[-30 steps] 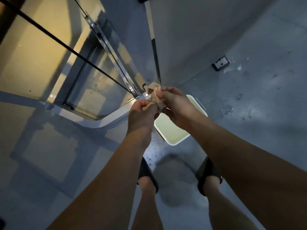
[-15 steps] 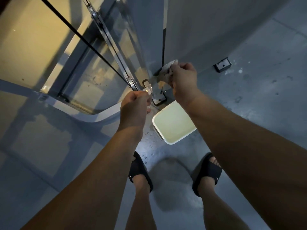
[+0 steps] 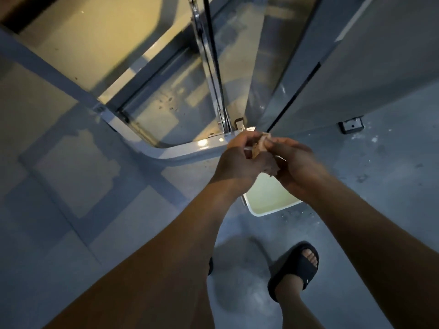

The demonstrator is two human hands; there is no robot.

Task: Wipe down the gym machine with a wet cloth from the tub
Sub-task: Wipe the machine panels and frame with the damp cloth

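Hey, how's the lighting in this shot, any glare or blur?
Head view: dim and bluish, with warm yellow light upper left; a small glare spot on the frame beside the left hand; the cloth and right hand look slightly soft; wide-angle distortion toward the edges.

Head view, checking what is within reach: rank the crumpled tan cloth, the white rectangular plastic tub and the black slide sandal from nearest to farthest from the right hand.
1. The crumpled tan cloth: pinched in the right hand itself.
2. The white rectangular plastic tub: just beneath that hand.
3. The black slide sandal: farthest, low in the view.
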